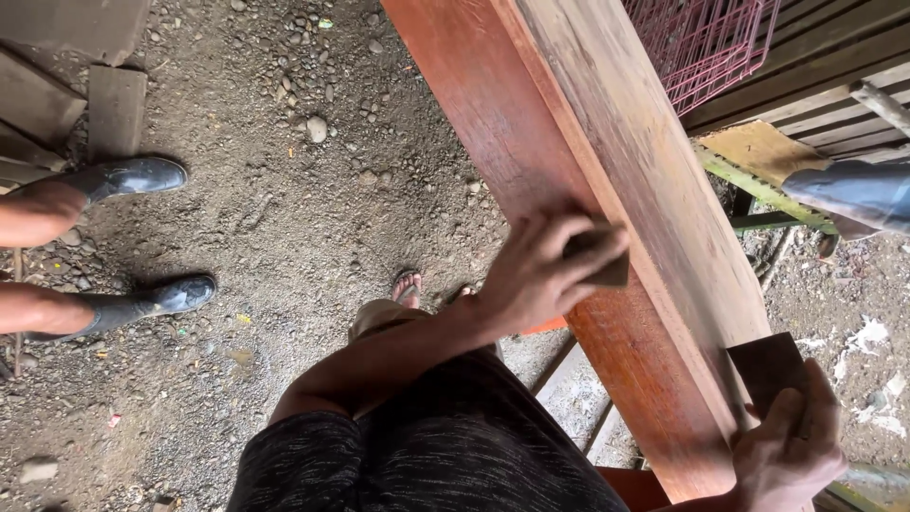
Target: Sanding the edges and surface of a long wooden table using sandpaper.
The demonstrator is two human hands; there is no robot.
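Note:
A long reddish wooden plank (pixel 607 123) runs from the top centre down to the bottom right, set on edge. My left hand (pixel 545 270) is pressed on the plank's side and upper edge, its fingers closed over a small dark piece of sandpaper (pixel 607 270). My right hand (pixel 791 446) rests on the plank's near end at the bottom right. It holds a dark brown square of sandpaper (pixel 766 372) flat against the top face. My left forearm reaches across my dark patterned shorts (pixel 427 455).
Another person's legs in black rubber boots (pixel 142 175) stand at the left on gravelly dirt (pixel 284 218). A pink wire crate (pixel 706 43) and wooden slats (pixel 834 104) are at the top right, with a grey-blue object (pixel 853 194) beside them. My sandalled foot (pixel 406 287) is below the plank.

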